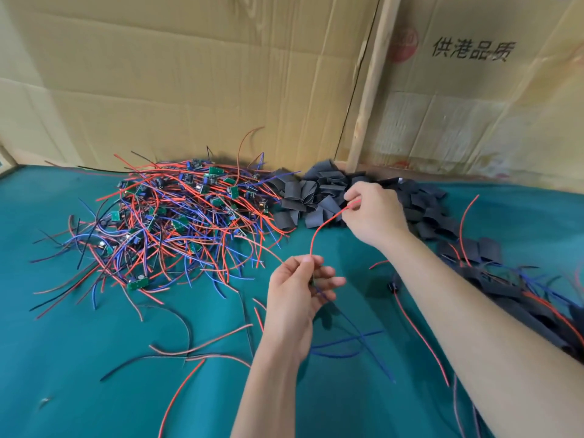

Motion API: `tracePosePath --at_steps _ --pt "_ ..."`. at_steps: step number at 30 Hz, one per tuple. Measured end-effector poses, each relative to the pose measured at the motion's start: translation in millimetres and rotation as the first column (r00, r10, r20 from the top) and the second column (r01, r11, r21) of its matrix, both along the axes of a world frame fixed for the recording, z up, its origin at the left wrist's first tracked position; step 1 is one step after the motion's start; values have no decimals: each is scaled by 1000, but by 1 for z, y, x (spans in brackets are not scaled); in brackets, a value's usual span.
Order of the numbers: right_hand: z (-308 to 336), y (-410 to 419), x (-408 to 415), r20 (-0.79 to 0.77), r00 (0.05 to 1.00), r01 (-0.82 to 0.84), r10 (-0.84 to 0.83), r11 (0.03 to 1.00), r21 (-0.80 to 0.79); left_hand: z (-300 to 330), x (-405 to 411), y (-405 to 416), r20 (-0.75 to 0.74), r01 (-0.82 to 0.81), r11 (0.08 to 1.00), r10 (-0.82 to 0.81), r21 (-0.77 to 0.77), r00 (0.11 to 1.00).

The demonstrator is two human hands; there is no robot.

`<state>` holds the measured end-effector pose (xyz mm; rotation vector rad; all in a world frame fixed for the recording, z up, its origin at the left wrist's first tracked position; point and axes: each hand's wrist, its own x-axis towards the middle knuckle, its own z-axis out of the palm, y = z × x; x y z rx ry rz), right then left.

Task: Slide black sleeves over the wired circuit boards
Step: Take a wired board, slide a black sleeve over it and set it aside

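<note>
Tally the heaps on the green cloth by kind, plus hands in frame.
Heap of green wired circuit boards with red, blue and black leads: 1
Heap of loose flat black sleeves: 1
Heap of sleeved boards at the right edge: 1
Hands, left hand and right hand: 2
Total: 5

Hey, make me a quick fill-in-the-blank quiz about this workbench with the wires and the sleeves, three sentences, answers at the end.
1. Both hands pinch one wire whose colour is ____.
2. The right hand holds its end of the wire just in front of the pile of ____ sleeves.
3. The left hand works above a table cloth coloured ____, to the right of the heap of wired circuit boards.

Missing words: red; black; green
</note>
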<state>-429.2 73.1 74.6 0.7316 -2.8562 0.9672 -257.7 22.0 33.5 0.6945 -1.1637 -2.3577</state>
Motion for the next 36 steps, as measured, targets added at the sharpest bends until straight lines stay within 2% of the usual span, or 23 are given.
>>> tracePosePath --at_steps 3,8,12,13,14,17,20,25,29,34,36 --pt "-13 -17 -12 -3 1000 26 -25 998 62 0 0 -1 -2 20 999 -20 37 1000" --pt "-16 -22 -12 -3 996 88 -88 996 -34 3 0 -1 -61 46 992 -39 117 997" --pt "-5 3 3 -19 983 174 -184 955 -240 4 2 -2 -110 93 994 -86 60 990" --pt "-4 13 8 11 971 229 -239 912 -340 5 4 -3 -112 104 994 -99 40 989" --pt "-2 22 16 106 957 289 -271 842 -455 5 4 -3 -113 116 993 -112 22 987" --pt "-3 46 41 414 898 417 -151 598 -685 5 6 -4 -116 141 990 -143 -22 983" --pt "-6 57 65 537 844 461 8 500 -733 4 5 -3 -119 115 989 -126 -94 985" --pt "-12 59 80 599 760 451 253 459 -766 -3 1 0 -105 33 969 -60 -244 993" --pt "-22 61 77 609 692 468 388 401 -788 -5 0 0 -108 43 973 -69 -225 992" --pt "-25 57 80 518 704 251 485 513 -821 -2 2 0 -134 91 982 -113 -163 984" --pt "-23 57 81 485 701 159 522 549 -820 -2 3 0 -108 75 980 -96 -184 990"
